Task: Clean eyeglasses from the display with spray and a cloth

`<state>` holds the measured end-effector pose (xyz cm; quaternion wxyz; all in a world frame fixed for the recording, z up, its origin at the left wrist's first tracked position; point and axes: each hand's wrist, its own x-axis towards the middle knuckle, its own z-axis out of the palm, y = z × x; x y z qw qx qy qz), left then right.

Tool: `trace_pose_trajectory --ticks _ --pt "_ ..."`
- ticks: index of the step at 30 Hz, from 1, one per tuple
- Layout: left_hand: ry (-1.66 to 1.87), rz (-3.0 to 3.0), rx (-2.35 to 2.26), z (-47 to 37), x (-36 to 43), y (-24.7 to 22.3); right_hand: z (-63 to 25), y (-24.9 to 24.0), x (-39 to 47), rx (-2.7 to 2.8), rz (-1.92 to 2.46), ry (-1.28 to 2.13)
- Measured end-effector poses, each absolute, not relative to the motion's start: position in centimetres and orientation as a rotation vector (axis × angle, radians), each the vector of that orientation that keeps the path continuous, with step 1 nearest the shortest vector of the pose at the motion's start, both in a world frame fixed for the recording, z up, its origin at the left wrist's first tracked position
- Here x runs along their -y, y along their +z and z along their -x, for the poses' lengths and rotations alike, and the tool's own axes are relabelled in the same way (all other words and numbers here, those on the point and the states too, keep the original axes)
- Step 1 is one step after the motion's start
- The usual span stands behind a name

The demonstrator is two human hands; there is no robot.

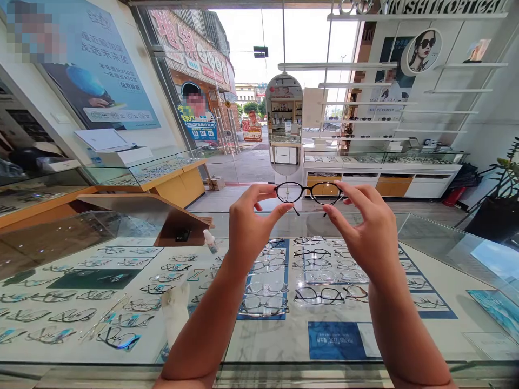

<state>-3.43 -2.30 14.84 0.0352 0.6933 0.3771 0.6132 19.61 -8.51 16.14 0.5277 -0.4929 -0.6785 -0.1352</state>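
Observation:
A pair of dark round-framed eyeglasses [308,187] is held up level above the glass display case [162,356]. My left hand [252,219] grips its left end, thumb below the rim and fingers at the hinge. At the other end, my right hand [364,227] pinches the frame the same way. The temples point away from me, and their tips show below the lenses. Both forearms reach over the case, where rows of eyeglasses [318,295] lie under the glass.
A small white bottle [210,241] stands on the case near a brown board [162,216]. A blue leaflet [332,340] lies near the front. Beyond are an oval mirror [286,124], a wooden-fronted counter [178,186], wall shelves [365,102] and a potted plant [498,205].

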Motion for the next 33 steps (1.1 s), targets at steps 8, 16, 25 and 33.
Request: trace_pose_trajectory --ticks 8,16,25,33 --pt "1.822 -2.107 -1.168 3.86 2.18 15.04 -19.56 16.22 8.53 1.625 1.126 -0.337" --pt "1.878 -2.111 -1.214 3.69 2.47 15.06 -19.53 16.25 8.49 1.632 1.157 -0.317" --pt "1.829 -2.077 -1.155 3.76 1.74 14.83 -19.44 16.25 8.58 1.627 1.131 -0.341" --pt "1.849 -2.113 -1.217 3.57 2.22 15.07 -19.50 16.17 8.48 1.646 1.188 -0.309"
